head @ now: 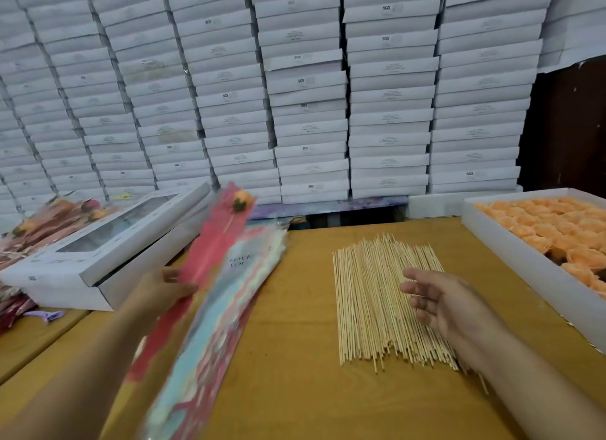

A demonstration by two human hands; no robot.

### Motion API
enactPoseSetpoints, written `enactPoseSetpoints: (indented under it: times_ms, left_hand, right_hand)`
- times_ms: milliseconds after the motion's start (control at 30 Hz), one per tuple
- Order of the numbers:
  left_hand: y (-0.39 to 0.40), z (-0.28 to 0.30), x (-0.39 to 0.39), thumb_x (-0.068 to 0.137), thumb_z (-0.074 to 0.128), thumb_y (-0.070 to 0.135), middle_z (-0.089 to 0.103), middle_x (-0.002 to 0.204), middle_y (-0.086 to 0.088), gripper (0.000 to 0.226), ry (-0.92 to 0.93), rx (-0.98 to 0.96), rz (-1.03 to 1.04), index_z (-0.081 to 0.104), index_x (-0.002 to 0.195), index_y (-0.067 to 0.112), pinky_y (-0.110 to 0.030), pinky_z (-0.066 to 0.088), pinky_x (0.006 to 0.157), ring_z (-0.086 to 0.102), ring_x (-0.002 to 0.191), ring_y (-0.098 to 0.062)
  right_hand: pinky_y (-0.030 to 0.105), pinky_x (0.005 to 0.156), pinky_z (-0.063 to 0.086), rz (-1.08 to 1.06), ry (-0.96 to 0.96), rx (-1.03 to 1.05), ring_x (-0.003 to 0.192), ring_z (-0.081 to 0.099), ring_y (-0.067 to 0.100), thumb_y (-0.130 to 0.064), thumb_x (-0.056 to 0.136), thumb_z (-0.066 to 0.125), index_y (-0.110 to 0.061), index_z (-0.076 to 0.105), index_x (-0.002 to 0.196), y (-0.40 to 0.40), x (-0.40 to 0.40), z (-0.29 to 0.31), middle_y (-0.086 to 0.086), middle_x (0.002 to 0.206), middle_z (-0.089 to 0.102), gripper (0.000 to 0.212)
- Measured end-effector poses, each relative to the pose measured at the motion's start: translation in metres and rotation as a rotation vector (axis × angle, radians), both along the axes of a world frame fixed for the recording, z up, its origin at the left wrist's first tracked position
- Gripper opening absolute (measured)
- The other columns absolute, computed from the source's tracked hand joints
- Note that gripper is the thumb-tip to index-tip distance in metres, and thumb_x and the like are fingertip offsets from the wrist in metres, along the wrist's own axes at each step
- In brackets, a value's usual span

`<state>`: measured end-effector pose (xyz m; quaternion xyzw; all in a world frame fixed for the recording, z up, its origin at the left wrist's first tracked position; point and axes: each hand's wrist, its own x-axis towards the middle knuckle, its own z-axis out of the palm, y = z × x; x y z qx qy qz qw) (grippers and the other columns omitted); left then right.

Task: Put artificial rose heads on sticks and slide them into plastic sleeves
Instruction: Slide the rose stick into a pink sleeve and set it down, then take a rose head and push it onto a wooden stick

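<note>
Wall of stacked white flat cardboard boxes [308, 89] behind yellow-brown wooden desk [295, 325]. White tray of unmounted peach rose heads [557, 233] far right; many left. Loose pale wooden sticks [377, 302] mid-desk. Unfilled pastel plastic sleeves [229, 295] stacked left. One finished pink sleeved rose [216, 239] pinched by left hand [164, 292]. Right hand [439, 303] above sticks, fingers apart, empty.

White boxes [308, 89] stacked high behind a wooden table [305, 308].

The single head-worn wide-angle camera looks forward and down from close above the yellow-brown wooden tabletop [295, 292], facing a wall of stacked white cardboard boxes [308, 89] just behind it, with both forearms entering from the bottom edge.
</note>
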<state>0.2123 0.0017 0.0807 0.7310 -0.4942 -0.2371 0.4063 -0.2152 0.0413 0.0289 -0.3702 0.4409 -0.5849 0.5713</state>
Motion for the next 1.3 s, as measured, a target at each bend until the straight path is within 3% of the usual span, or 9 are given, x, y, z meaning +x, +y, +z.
enactPoseSetpoints:
  times_ms: [67, 233, 433, 600, 733, 900, 1067, 1233, 1300]
  left_hand:
    - [-0.002, -0.013, 0.026, 0.084, 0.079, 0.007, 0.067, 0.076, -0.016, 0.037, -0.079, 0.045, 0.094, 0.064, 0.117, -0.003, -0.035, 0.052, 0.060, 0.060, 0.060, -0.028]
    - [0.003, -0.049, 0.062, 0.086, 0.075, 0.006, 0.067, 0.074, -0.017, 0.043, -0.089, 0.061, 0.288, 0.060, 0.125, -0.001, -0.030, 0.048, 0.043, 0.061, 0.053, -0.026]
    - [-0.002, -0.053, 0.059, 0.087, 0.070, 0.011, 0.057, 0.093, -0.022, 0.041, -0.523, 0.066, 0.279, 0.055, 0.121, -0.005, -0.043, 0.047, 0.068, 0.051, 0.075, -0.034]
    - [-0.004, -0.056, 0.041, 0.099, 0.048, 0.035, 0.048, 0.136, -0.021, 0.041, -0.862, 0.269, 0.224, 0.050, 0.131, 0.010, -0.053, 0.038, 0.105, 0.043, 0.128, -0.040]
    - [-0.007, -0.046, 0.009, 0.099, 0.046, 0.029, 0.038, 0.149, -0.025, 0.048, -0.893, 0.144, 0.230, 0.046, 0.140, 0.004, -0.055, 0.022, 0.117, 0.030, 0.141, -0.043]
    - [-0.011, -0.027, -0.066, 0.100, 0.050, 0.022, 0.050, 0.146, -0.022, 0.048, -0.745, -0.071, -0.060, 0.048, 0.143, 0.003, -0.045, 0.036, 0.111, 0.045, 0.133, -0.037]
    - [0.003, -0.035, -0.148, 0.103, 0.047, 0.028, 0.050, 0.149, -0.009, 0.047, -0.483, -0.039, -0.342, 0.046, 0.148, 0.016, -0.034, 0.038, 0.108, 0.050, 0.133, -0.026]
    - [0.021, -0.062, -0.199, 0.105, 0.041, 0.030, 0.047, 0.150, -0.002, 0.044, -0.442, -0.112, -0.437, 0.044, 0.148, 0.018, -0.029, 0.036, 0.109, 0.046, 0.135, -0.017]
    - [0.025, -0.072, -0.207, 0.106, 0.039, 0.030, 0.047, 0.148, -0.001, 0.043, -0.422, -0.158, -0.435, 0.045, 0.147, 0.017, -0.025, 0.035, 0.106, 0.046, 0.133, -0.015]
  right_hand:
    - [0.023, 0.049, 0.052, -0.004, 0.003, -0.009, 0.060, 0.065, 0.010, -0.017, 0.095, 0.059, -0.009, 0.071, 0.107, 0.000, -0.001, 0.000, 0.005, 0.081, 0.076, 0.019]
    - [0.023, 0.047, 0.051, -0.017, -0.006, -0.006, 0.058, 0.063, 0.010, -0.012, 0.097, 0.055, -0.007, 0.070, 0.108, -0.001, -0.003, 0.000, 0.005, 0.078, 0.074, 0.019]
    - [0.022, 0.047, 0.051, -0.041, 0.053, -0.001, 0.059, 0.064, 0.009, -0.010, 0.097, 0.053, -0.009, 0.070, 0.107, -0.002, -0.003, -0.001, 0.004, 0.079, 0.075, 0.020]
    - [0.021, 0.047, 0.049, -0.078, 0.138, -0.007, 0.058, 0.062, 0.009, -0.006, 0.096, 0.054, -0.010, 0.070, 0.107, 0.001, 0.000, 0.000, 0.004, 0.077, 0.074, 0.020]
    - [0.020, 0.048, 0.050, -0.123, 0.297, 0.003, 0.056, 0.063, 0.008, -0.004, 0.095, 0.055, -0.014, 0.069, 0.103, 0.007, 0.006, 0.004, 0.003, 0.078, 0.075, 0.019]
    - [0.023, 0.055, 0.052, -0.123, 0.526, -0.019, 0.069, 0.066, 0.013, -0.006, 0.095, 0.057, -0.016, 0.068, 0.105, 0.008, -0.007, 0.036, 0.004, 0.092, 0.074, 0.018]
    - [0.036, 0.093, 0.046, -0.291, 1.143, -0.127, 0.112, 0.060, 0.020, -0.011, 0.096, 0.056, -0.017, 0.067, 0.123, 0.010, -0.061, 0.074, 0.001, 0.120, 0.066, 0.029]
    - [0.030, 0.063, 0.049, -0.525, 1.386, 0.043, 0.088, 0.061, 0.023, 0.000, 0.089, 0.053, -0.013, 0.067, 0.121, 0.011, -0.148, 0.084, 0.011, 0.118, 0.068, 0.037]
    - [0.038, 0.075, 0.055, -0.489, 1.479, 0.162, 0.094, 0.061, 0.027, 0.003, 0.086, 0.057, -0.010, 0.067, 0.122, 0.012, -0.176, 0.074, 0.015, 0.121, 0.067, 0.039]
